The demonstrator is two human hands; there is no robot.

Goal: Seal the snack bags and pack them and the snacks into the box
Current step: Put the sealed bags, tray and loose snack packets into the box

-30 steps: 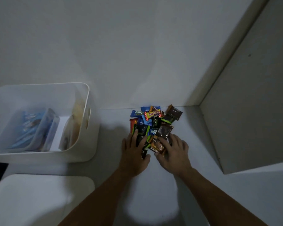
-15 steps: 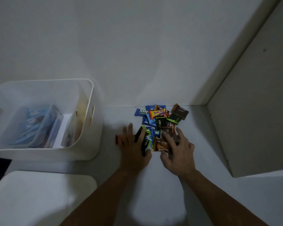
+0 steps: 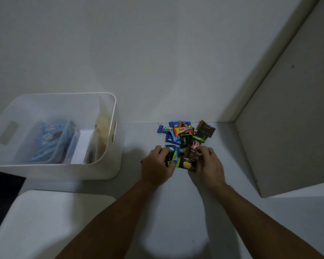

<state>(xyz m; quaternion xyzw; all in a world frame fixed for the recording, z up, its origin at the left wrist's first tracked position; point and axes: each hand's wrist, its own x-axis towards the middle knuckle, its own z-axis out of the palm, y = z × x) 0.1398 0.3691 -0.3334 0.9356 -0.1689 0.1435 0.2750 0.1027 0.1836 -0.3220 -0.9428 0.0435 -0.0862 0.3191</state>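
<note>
Both hands, left hand (image 3: 157, 165) and right hand (image 3: 209, 165), clench light, slippery snack packets (image 3: 183, 144) between them, best scooped from underneath.

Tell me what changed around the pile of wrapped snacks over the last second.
Both hands went from lying flat on the near snacks to curling around them: the left hand now grips a green-edged dark packet, the right hand pinches a brown wrapper. The far snacks and white plastic box stayed put.
</note>
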